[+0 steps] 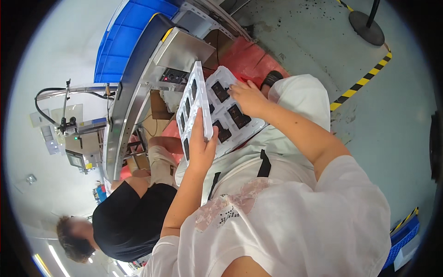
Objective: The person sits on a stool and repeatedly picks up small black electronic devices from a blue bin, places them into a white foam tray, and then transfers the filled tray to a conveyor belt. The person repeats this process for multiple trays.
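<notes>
My left hand (201, 150) grips the lower edge of a white molded plastic tray (208, 127), tilted up nearly on edge. Several dark pieces sit in the pockets of this tray. Beside it, a second white tray (251, 130) lies across my lap and holds several flat black parts (239, 116) with small reddish marks. Over the far right of that tray, my right hand (249, 98) has its fingertips bent at the edge of one black part (220, 91). The raised tray hides part of the lower one.
A metal conveyor frame (121, 134) with a control box (174, 76) stands ahead to the left. Above it rests a blue bin (131, 34). Close on my left sits a person in a black shirt (134, 219). Yellow-black tape (362, 82) and a round stand base (367, 27) lie rightward.
</notes>
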The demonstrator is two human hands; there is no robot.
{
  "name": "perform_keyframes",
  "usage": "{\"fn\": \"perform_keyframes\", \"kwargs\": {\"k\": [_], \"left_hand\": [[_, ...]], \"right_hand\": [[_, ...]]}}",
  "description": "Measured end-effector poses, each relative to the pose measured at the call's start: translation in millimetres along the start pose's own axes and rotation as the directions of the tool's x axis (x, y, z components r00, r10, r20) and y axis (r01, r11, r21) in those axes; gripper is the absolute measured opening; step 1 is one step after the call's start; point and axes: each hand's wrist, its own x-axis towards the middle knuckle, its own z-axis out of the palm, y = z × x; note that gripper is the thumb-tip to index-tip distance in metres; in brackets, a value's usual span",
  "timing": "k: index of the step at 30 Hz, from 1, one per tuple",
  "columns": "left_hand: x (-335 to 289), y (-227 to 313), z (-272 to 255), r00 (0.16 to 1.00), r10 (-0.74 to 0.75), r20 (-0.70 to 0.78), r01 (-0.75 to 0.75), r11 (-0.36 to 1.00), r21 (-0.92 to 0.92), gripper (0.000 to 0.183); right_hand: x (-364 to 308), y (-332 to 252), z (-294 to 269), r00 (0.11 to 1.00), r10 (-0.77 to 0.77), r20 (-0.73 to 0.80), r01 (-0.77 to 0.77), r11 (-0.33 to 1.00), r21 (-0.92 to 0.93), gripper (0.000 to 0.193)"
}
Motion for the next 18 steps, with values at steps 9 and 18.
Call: {"fn": "perform_keyframes", "kwargs": {"k": [9, 18], "left_hand": [[9, 2, -2, 0.999, -0.002, 0.035, -0.001, 0.997, 0.08, 0.059], [8, -3, -7, 1.0, 0.011, 0.011, -0.01, 1.0, -0.008, 0.058]], "right_hand": [[20, -6, 26, 0.97, -0.081, 0.227, 0.146, 0.947, -0.287, 0.041], [37, -23, 18, 0.944, -0.193, 0.267, 0.265, 0.926, -0.268, 0.044]]}}
